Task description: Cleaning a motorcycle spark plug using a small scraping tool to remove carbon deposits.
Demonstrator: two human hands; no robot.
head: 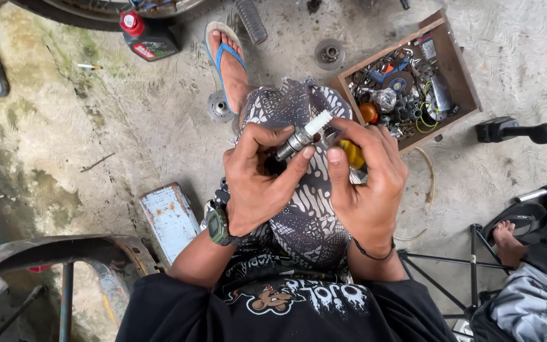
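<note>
My left hand [257, 180] grips a spark plug [302, 135], metal body between thumb and fingers, its white ceramic end pointing up and to the right. My right hand [367, 183] sits close beside it and is closed on a tool with a yellow handle [352, 154]; the tool's tip is hidden near the plug. Both hands hover above my knee, covered by patterned grey-and-white cloth [308, 215]. A green wristwatch [219, 226] is on my left wrist.
A wooden box [460, 69] of mixed metal parts lies on the concrete at upper right. A dark oil bottle [149, 38] with red cap, round metal parts [329, 54], a rusty white tin [169, 218], and my sandalled foot [228, 63] are nearby. Another person's foot [508, 244] shows at right.
</note>
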